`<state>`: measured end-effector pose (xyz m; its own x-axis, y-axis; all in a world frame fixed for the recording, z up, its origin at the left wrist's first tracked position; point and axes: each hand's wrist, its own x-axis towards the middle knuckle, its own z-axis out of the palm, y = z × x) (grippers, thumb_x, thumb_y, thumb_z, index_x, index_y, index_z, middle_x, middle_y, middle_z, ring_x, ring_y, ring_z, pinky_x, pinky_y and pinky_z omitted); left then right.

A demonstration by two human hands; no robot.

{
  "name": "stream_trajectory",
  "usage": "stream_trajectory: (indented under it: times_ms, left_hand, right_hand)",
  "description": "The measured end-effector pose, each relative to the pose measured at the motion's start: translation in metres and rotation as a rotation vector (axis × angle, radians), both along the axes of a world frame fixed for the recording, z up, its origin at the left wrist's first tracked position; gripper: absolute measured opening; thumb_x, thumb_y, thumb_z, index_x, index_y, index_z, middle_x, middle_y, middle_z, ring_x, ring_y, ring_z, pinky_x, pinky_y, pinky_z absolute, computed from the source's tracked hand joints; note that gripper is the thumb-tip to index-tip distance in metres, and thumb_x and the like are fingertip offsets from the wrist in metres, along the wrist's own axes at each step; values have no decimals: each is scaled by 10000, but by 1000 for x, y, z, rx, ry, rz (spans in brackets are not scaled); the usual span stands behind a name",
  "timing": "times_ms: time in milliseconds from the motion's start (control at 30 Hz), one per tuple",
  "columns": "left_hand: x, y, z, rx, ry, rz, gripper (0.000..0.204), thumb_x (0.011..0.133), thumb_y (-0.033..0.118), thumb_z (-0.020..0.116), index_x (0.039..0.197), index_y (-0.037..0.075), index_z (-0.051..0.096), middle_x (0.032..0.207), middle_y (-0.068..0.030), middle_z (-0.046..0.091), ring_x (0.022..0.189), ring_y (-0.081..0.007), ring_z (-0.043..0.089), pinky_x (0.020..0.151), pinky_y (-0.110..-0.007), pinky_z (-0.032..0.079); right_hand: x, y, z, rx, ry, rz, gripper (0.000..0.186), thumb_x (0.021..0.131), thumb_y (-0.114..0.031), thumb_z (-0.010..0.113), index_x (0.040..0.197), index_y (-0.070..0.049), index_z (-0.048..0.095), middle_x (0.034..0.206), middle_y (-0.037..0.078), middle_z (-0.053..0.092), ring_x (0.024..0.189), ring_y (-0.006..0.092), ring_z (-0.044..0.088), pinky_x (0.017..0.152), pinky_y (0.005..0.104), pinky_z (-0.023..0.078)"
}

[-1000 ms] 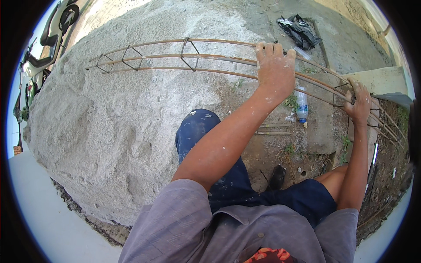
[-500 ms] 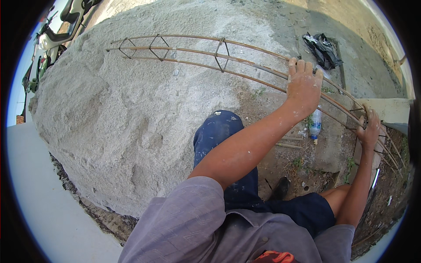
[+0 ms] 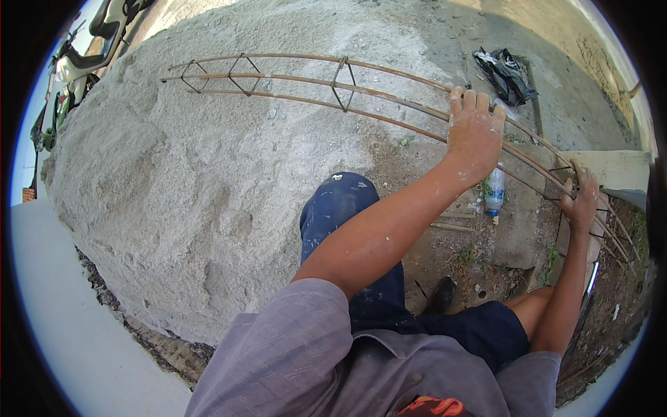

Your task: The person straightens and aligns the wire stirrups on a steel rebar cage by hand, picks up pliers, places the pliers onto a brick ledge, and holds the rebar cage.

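- The left hand [image 3: 474, 135] lies on top of the rebar cage [image 3: 389, 97], fingers spread flat over the upper bars; whether it is curled round a bar cannot be told.
- The right hand [image 3: 581, 201] is closed round the cage further along, fingers wrapped over a bar beside one of the stirrups.
- The cage is a long frame of rusty bars tied with triangular stirrups [image 3: 342, 82]; it runs from the sand pile [image 3: 208, 174], across in front of the person, to the far right where it bends out of view.
- The cage's free end rests on the top of the sand pile, well apart from both hands.
- A plastic bottle [image 3: 494, 191] lies on the ground under the cage, just below the left hand.
- A concrete slab [image 3: 611, 170] sits just behind the cage by the right hand.
- A dark crumpled bag [image 3: 506, 69] lies on the ground beyond the cage, above the left hand.
- A raised knee in blue trousers [image 3: 340, 201] is below the cage, between sand pile and bottle.
- A motorbike [image 3: 76, 66] stands past the sand pile, far from the cage.
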<state>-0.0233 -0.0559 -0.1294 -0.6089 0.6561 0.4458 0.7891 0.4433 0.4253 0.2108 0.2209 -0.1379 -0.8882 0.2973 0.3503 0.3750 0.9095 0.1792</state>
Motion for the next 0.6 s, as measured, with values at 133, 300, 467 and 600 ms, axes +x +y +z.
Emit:
stream_trajectory:
  times_ms: [133,300,467,600]
  left_hand:
    - [-1,0,0,5,-1,1,379,716,80,645,1093,56,664,1024,-173,568,1119,-339,495,1071,-526,236]
    - [-1,0,1,1,-7,2,373,715,80,646,1087,57,664,1024,-174,568,1118,-341,494,1072,-527,234]
    - [0,-1,1,-12,-22,-2,369,718,79,645,1085,57,664,1036,-175,569,1125,-342,492,1073,-529,232]
    - [0,-1,1,-9,-15,-1,375,724,79,642,1097,55,664,1046,-177,569,1134,-343,490,1077,-531,228]
  right_hand:
    - [0,0,0,8,-1,-10,501,852,-161,613,1350,-154,561,1264,231,594,1210,427,526,1061,506,391]
    - [-3,-4,4,35,-11,1,488,833,-171,624,1315,-119,574,1269,231,593,1177,433,547,1028,511,416]
    - [-3,-3,3,34,20,22,499,832,-173,627,1325,-130,566,1254,224,599,1185,424,543,1038,508,412]
    - [-2,0,1,34,6,23,497,832,-176,631,1322,-126,567,1259,220,597,1186,422,545,1038,506,412]
